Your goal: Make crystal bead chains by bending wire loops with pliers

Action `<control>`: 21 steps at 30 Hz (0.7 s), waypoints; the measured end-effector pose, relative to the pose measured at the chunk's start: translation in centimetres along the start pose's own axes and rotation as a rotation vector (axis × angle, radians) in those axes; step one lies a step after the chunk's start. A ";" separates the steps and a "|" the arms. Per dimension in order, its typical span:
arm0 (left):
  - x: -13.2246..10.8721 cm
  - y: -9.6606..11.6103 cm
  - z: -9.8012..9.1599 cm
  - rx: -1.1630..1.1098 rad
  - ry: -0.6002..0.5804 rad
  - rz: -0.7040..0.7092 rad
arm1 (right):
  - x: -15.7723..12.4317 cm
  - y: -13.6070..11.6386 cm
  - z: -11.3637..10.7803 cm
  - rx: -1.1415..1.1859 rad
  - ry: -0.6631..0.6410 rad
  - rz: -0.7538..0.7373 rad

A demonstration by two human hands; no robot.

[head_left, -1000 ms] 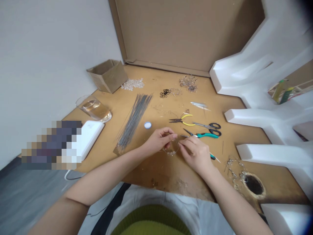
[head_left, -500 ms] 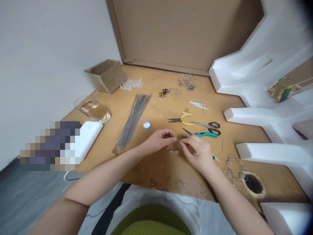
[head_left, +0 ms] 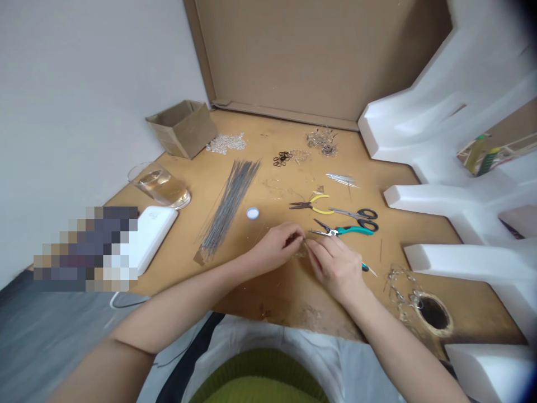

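My left hand and my right hand meet fingertip to fingertip low over the wooden table. Both are closed in a pinch on a small piece of clear beads on wire, mostly hidden between the fingers. Just beyond my right hand lie teal-handled pliers, scissors and yellow-handled pliers. A bundle of thin grey wires lies to the left of my left hand, with a small white disc beside it.
A small cardboard box, clear beads, black rings, a glass dish and a white device lie on the left and far side. White foam blocks line the right. A round hole and finished bead chain sit near right.
Both hands have lowered toward the table and drawn closer together; the beaded piece that hung below the fingers is now mostly hidden between them.
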State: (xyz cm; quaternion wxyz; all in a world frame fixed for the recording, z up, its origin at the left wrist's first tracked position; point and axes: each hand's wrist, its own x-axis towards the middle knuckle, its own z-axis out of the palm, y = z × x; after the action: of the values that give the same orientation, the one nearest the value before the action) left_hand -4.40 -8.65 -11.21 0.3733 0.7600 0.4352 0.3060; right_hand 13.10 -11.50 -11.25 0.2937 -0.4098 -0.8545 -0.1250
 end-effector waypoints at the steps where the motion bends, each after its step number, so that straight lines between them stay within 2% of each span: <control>1: 0.0 -0.1 -0.1 -0.016 -0.010 0.001 | 0.0 0.1 0.0 0.012 0.017 0.008; 5: 0.2 -0.4 -0.2 -0.085 -0.049 -0.017 | 0.1 0.3 -0.2 0.058 0.041 0.033; 9: 0.2 -0.5 0.0 -0.217 -0.061 -0.076 | 0.1 0.2 -0.1 0.005 0.030 -0.019; 17: 0.2 -0.8 1.4 -0.196 0.122 -0.132 | -0.3 -0.6 1.3 -0.150 0.027 -0.046; 21: 0.2 -0.6 1.5 -0.124 0.172 -0.088 | -0.1 -0.4 1.3 -0.124 0.058 -0.013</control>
State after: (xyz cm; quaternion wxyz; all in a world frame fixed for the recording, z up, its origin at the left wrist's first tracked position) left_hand -3.35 -8.73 -12.50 0.3939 0.6866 0.4787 0.3799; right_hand 12.33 -11.24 -12.37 0.2916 -0.4177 -0.8389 -0.1916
